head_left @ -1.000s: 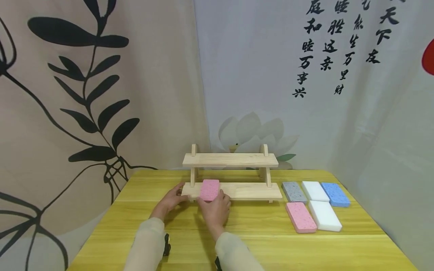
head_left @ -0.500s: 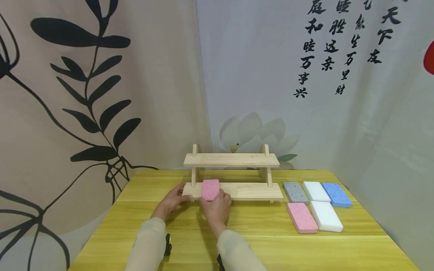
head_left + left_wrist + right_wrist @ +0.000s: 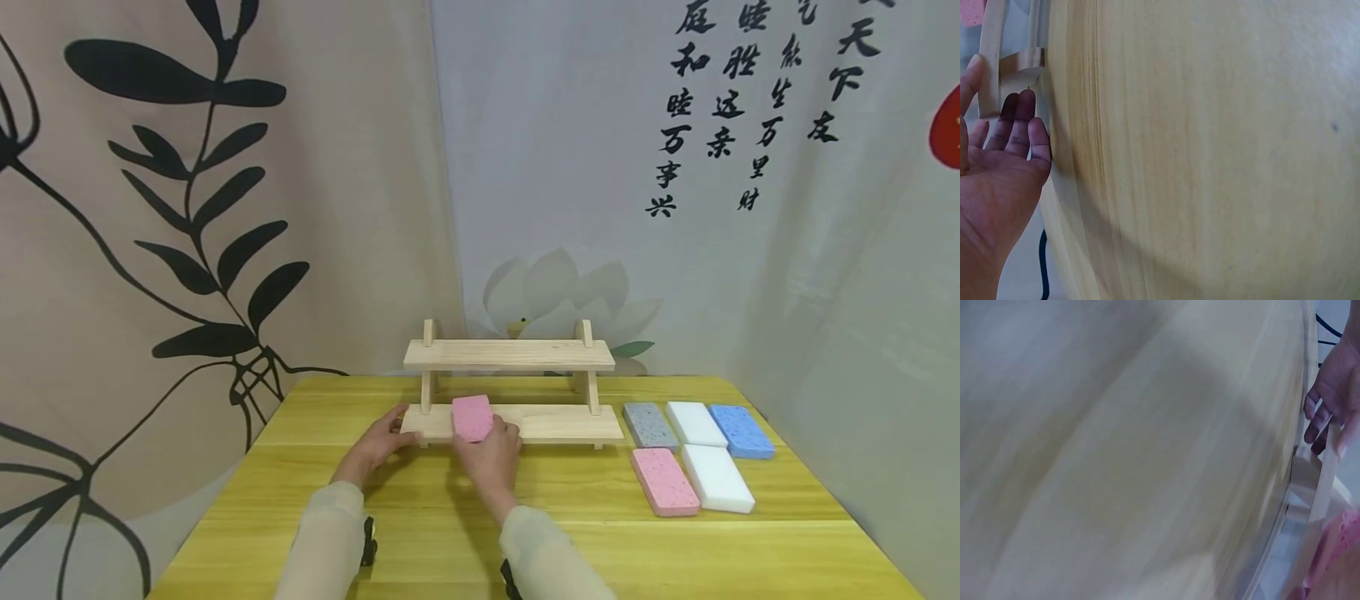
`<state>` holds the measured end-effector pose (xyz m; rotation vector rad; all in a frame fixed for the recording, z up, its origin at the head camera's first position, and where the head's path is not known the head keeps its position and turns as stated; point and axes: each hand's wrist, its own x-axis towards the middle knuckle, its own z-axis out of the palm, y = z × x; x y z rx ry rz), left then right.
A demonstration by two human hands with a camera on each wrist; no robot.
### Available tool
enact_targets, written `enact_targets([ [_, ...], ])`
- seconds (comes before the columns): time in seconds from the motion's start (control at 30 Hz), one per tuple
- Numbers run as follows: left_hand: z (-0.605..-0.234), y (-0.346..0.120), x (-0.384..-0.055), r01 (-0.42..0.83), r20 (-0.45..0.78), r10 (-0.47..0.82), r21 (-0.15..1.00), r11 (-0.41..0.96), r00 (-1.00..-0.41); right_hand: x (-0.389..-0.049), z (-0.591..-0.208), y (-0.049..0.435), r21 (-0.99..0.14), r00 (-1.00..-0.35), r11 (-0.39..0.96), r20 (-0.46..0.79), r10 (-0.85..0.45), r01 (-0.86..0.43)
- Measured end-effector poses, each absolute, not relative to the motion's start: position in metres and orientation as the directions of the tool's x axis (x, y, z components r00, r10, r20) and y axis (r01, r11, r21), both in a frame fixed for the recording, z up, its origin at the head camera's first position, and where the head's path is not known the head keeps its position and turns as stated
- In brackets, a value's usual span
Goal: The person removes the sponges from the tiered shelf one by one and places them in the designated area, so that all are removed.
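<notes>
A two-tier wooden display rack (image 3: 510, 355) stands towards the back of the table. My right hand (image 3: 491, 458) pinches a pink sponge (image 3: 472, 418) at the lower shelf, left of its middle; the sponge is slightly turned, and I cannot tell whether it touches the board. My left hand (image 3: 381, 443) holds the left end of that lower shelf (image 3: 562, 423). In the left wrist view, the thumb of the left hand (image 3: 1004, 169) lies on the board's face and the other fingers reach beneath it. Only a corner of the pink sponge (image 3: 1344, 540) shows in the right wrist view.
Right of the rack lie a grey sponge (image 3: 650, 426), two white sponges (image 3: 697, 423), a blue sponge (image 3: 742, 432) and a second pink sponge (image 3: 666, 482), close together on the wooden table (image 3: 435, 533). A printed curtain (image 3: 360, 208) hangs behind.
Over the last half second my right hand has shifted a little to the right along the lower shelf with the pink sponge, which has turned slightly. The left hand stays at the shelf's end.
</notes>
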<state>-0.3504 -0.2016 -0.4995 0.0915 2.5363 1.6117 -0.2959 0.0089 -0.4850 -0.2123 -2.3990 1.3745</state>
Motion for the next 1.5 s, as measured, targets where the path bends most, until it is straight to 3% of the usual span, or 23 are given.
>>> enact_targets([
  [0.33, -0.503, -0.203, -0.352, -0.016, -0.077, 0.124, 0.901, 0.434, -0.989, -0.303, -0.487, 0.037, -0.838, -0.917, 0.534, 0.294, 0.268, -0.113],
  [1.5, -0.498, -0.2, -0.35, -0.013, -0.079, 0.139, 0.907, 0.421, -0.987, -0.296, -0.479, 0.146, -0.828, -0.944, 0.537, 0.288, 0.163, -0.16],
])
